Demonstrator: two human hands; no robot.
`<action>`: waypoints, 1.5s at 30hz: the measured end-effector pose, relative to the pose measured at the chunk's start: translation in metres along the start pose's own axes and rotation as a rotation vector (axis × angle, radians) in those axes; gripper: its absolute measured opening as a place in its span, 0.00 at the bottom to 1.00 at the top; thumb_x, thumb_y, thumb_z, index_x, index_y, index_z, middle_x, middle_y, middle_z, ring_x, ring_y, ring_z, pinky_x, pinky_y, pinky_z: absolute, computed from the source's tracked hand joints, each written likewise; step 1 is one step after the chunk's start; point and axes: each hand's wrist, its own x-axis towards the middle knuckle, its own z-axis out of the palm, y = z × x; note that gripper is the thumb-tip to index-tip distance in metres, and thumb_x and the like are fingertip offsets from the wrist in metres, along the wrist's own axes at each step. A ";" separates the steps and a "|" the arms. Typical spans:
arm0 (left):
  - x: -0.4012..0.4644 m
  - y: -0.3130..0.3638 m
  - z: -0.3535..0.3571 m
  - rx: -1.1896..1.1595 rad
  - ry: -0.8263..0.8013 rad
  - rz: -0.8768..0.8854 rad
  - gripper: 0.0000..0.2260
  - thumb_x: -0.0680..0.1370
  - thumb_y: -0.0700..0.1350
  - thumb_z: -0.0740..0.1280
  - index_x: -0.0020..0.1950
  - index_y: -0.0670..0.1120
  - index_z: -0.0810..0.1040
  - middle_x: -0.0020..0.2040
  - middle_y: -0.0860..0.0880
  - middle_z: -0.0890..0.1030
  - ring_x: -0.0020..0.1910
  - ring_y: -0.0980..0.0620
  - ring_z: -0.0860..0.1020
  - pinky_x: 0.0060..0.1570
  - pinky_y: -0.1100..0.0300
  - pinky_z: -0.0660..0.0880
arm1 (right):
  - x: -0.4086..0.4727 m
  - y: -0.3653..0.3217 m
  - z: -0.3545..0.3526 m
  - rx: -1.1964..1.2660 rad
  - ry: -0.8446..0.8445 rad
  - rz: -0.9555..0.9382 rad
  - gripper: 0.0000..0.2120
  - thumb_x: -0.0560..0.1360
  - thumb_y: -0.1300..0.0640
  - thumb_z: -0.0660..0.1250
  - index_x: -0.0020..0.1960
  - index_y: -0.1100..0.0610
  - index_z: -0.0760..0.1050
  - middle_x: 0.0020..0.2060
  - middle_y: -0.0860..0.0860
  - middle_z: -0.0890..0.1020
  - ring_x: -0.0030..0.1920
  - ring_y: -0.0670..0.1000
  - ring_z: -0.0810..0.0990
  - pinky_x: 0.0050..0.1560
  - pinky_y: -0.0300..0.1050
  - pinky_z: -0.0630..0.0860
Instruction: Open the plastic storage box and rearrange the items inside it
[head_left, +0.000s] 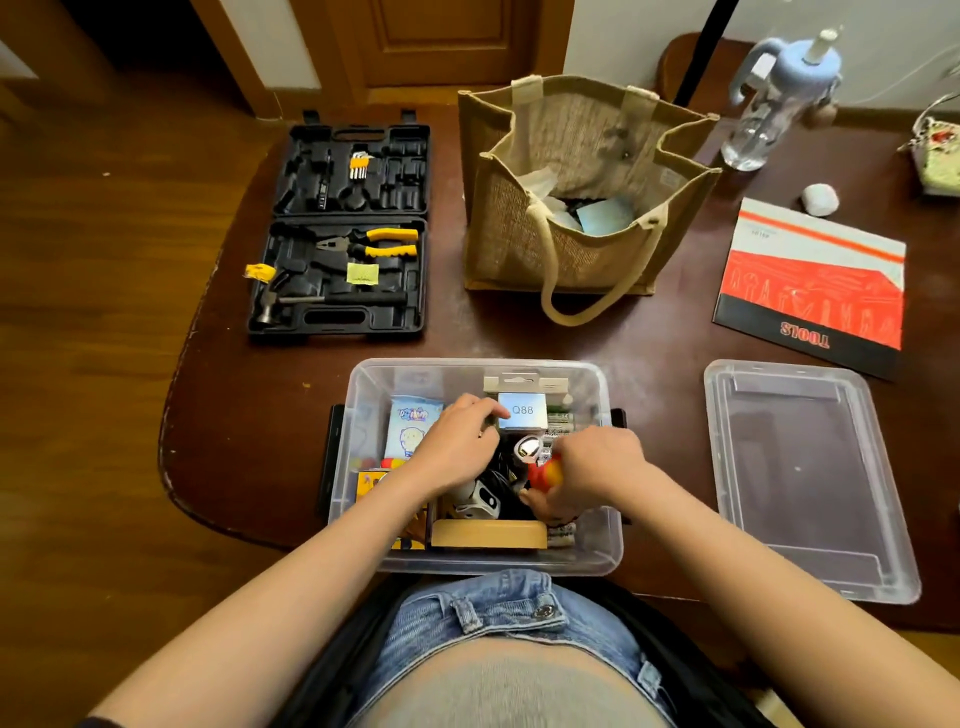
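While both hands reach inside the storage box (363, 540), right hand (592, 467) grips a red-yellow item (545, 475); left hand (457, 447) seemingly loose.

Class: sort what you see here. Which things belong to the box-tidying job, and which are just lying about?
Job: storage box, its lid, red toy gripped by right hand, left hand.
Lying about: tool case, jute bag, bottle, tools booklet.
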 end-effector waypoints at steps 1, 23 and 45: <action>0.000 0.001 0.000 -0.025 -0.001 -0.004 0.14 0.79 0.40 0.57 0.62 0.50 0.74 0.63 0.47 0.70 0.63 0.50 0.70 0.61 0.58 0.66 | 0.000 0.004 -0.004 0.012 -0.011 -0.010 0.28 0.64 0.27 0.60 0.48 0.50 0.75 0.40 0.48 0.78 0.42 0.51 0.77 0.39 0.41 0.71; -0.034 -0.017 -0.047 -0.842 0.293 -0.144 0.14 0.73 0.46 0.72 0.55 0.57 0.73 0.52 0.51 0.78 0.52 0.55 0.79 0.48 0.61 0.79 | 0.032 -0.029 -0.016 1.456 -0.248 -0.411 0.12 0.78 0.52 0.63 0.62 0.50 0.70 0.29 0.50 0.79 0.33 0.48 0.80 0.36 0.37 0.77; -0.049 -0.060 -0.068 -0.403 0.757 -0.029 0.25 0.71 0.61 0.69 0.65 0.59 0.65 0.59 0.54 0.69 0.53 0.70 0.71 0.44 0.77 0.70 | 0.107 -0.117 -0.017 0.334 -0.174 -0.400 0.08 0.76 0.60 0.61 0.37 0.57 0.71 0.41 0.57 0.76 0.42 0.55 0.73 0.38 0.44 0.68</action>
